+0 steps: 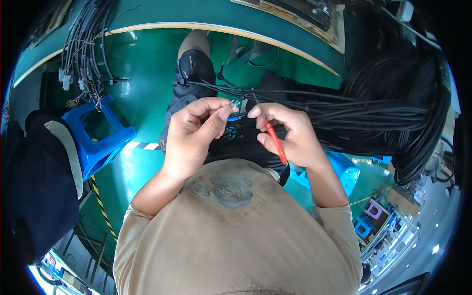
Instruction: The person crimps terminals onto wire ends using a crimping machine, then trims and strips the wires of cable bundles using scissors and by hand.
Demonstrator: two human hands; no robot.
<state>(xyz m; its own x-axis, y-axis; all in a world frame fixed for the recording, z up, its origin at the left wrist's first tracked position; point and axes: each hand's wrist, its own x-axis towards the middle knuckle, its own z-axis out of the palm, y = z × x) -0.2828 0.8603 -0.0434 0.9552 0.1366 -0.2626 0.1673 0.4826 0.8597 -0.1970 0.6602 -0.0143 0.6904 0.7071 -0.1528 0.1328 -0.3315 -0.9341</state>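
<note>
My left hand (191, 135) is closed in front of my shirt, with thumb and forefinger pinching the thin coloured wire ends (235, 104) of a cable. Blue and pale strands poke out past the fingertips. Just to the right, my right hand (301, 137) grips a slim tool with an orange-red handle (275, 142) and a thin dark tip pointing up and away from me. Its exact kind is unclear. The tip is close to the wires, with a small gap between. Black cables (314, 102) lie across my lap beneath both hands.
A large heap of black cables (393, 108) fills the right side. A green-topped bench (187, 14) runs along the far side, with a cable bundle (88, 49) hanging over its left edge. Blue stools (115, 132) stand at left and beneath the cables at right. Dark cloth (39, 182) hangs at left.
</note>
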